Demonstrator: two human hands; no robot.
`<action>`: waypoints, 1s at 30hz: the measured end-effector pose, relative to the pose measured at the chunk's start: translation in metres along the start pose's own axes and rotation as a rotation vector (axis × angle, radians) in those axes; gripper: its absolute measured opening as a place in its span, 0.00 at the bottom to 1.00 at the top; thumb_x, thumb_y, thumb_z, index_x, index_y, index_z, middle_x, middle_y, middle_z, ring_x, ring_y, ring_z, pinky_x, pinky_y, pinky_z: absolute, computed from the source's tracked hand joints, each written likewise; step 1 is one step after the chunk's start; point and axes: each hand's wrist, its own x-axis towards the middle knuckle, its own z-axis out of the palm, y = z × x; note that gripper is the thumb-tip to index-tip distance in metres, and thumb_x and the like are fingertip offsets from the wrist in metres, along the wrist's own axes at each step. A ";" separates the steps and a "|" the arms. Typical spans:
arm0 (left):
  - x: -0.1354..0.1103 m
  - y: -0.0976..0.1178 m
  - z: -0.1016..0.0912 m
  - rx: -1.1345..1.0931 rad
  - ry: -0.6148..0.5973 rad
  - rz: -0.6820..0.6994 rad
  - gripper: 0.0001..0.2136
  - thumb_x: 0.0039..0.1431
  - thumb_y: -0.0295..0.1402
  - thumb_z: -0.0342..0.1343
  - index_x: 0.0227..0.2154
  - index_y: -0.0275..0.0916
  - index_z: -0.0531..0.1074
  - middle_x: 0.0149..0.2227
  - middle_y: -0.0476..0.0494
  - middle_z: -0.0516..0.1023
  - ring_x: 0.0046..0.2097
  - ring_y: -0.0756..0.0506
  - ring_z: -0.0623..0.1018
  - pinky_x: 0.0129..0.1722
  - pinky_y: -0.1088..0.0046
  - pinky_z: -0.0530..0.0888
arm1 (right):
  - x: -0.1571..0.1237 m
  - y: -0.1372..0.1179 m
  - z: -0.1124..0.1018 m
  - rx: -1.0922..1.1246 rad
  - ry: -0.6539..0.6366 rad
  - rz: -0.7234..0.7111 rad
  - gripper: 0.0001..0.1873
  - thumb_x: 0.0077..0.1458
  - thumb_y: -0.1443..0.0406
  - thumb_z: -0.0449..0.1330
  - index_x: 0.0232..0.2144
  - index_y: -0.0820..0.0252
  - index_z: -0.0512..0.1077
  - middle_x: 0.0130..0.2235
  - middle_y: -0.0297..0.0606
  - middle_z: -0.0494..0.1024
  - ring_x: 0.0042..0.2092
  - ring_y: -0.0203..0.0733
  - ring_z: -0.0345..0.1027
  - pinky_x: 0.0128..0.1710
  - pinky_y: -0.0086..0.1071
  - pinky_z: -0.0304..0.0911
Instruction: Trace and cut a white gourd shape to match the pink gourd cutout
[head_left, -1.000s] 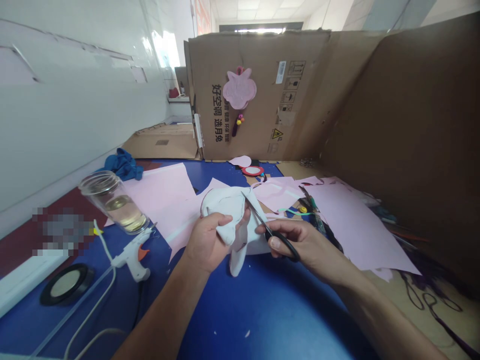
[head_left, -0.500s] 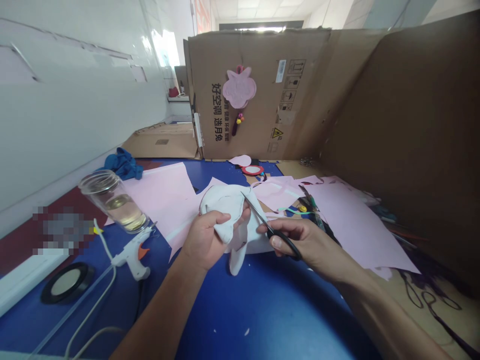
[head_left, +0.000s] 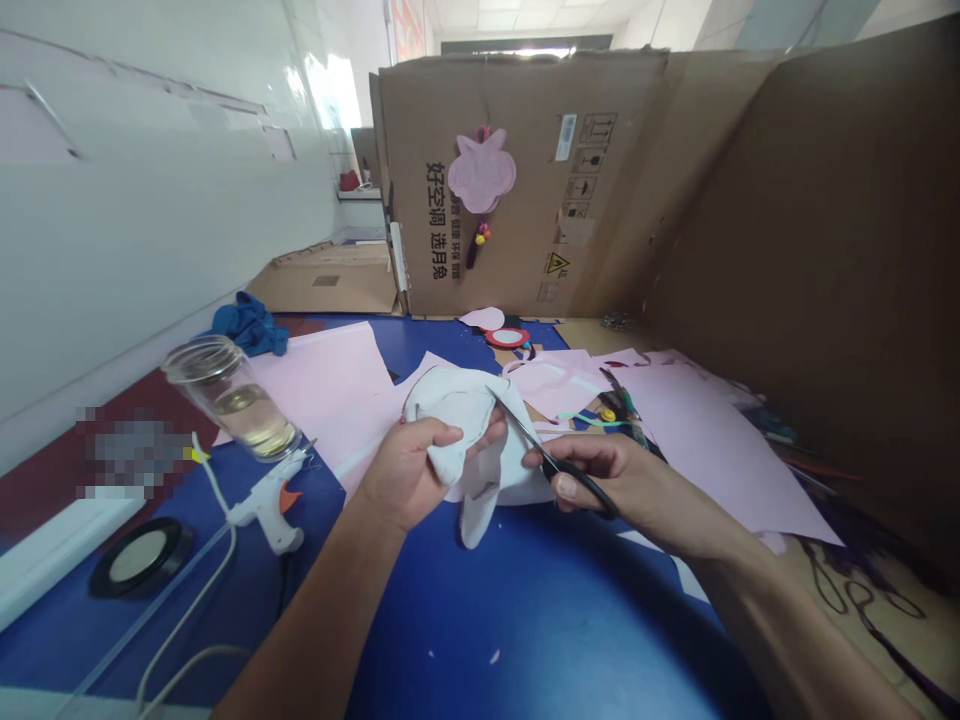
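White fabric piece (head_left: pixel 457 410): soft and folded, held up above the middle of the blue table (head_left: pixel 525 620), with one part hanging toward the near side.
Left hand (head_left: pixel 409 475): clenched around the left side of this fabric.
Right hand (head_left: pixel 600 470): grasping the black-handled scissors (head_left: pixel 596 503), with the blades at the fabric's right edge and pointing far and left.
Left side of table: a glass jar (head_left: pixel 232 400) with yellowish liquid, a white hot glue gun (head_left: pixel 266 510) just near it, and a black tape roll (head_left: pixel 141 558) nearer.
Right side of table: large pink paper sheets (head_left: pixel 697 450) lying flat.
Far side: a cardboard box (head_left: pixel 600 180) standing upright, with a pink ornament (head_left: pixel 481 170) hanging on it.
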 end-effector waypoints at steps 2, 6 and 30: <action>0.000 0.001 -0.001 0.011 -0.013 -0.011 0.32 0.44 0.16 0.58 0.56 0.34 0.78 0.42 0.36 0.87 0.49 0.35 0.86 0.62 0.50 0.77 | -0.001 -0.001 -0.001 0.005 -0.008 0.000 0.26 0.54 0.49 0.75 0.48 0.58 0.83 0.32 0.33 0.76 0.32 0.35 0.65 0.34 0.30 0.60; 0.001 0.002 -0.005 0.032 -0.029 -0.036 0.32 0.45 0.16 0.59 0.57 0.34 0.77 0.42 0.36 0.87 0.46 0.38 0.86 0.60 0.57 0.79 | -0.002 -0.002 -0.002 -0.008 -0.028 0.001 0.25 0.54 0.50 0.76 0.49 0.58 0.84 0.31 0.33 0.76 0.31 0.34 0.63 0.31 0.30 0.57; -0.001 0.007 -0.008 0.074 -0.048 -0.059 0.37 0.43 0.16 0.57 0.61 0.36 0.75 0.47 0.35 0.87 0.53 0.33 0.85 0.64 0.49 0.75 | -0.004 -0.002 -0.004 -0.068 -0.038 -0.040 0.24 0.58 0.48 0.73 0.48 0.58 0.83 0.31 0.34 0.76 0.31 0.34 0.62 0.29 0.29 0.54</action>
